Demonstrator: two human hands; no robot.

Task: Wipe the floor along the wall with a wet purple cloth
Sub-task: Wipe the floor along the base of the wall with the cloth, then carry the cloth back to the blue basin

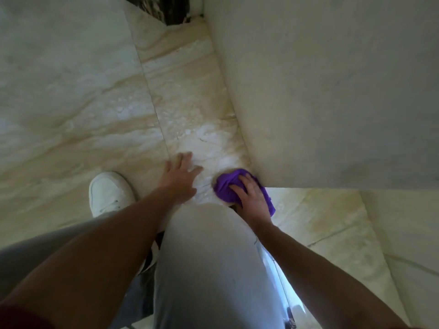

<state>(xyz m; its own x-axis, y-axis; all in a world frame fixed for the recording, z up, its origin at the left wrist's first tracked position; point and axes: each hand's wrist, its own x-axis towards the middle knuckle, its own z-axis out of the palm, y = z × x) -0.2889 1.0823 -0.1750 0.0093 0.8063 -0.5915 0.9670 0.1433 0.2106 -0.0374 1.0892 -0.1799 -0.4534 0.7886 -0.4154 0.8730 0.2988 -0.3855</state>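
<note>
Grey-trousered knee over wet marble floor; right hand gripping purple cloth against wall, left hand splayed.

The floor is showing large glossy tiles in cream with beige veins running across them; thin grout lines are dividing the tiles; a strip beside the wall is carrying water drops and a wet shine. The wall is rising on the right side, plain and off-white, and it is ending at an outer corner, where more floor is continuing behind it. A dark marbled piece is standing at the far end, touching the floor near the wall. Soft, dim light is falling evenly; no strong shadows are forming.
</note>
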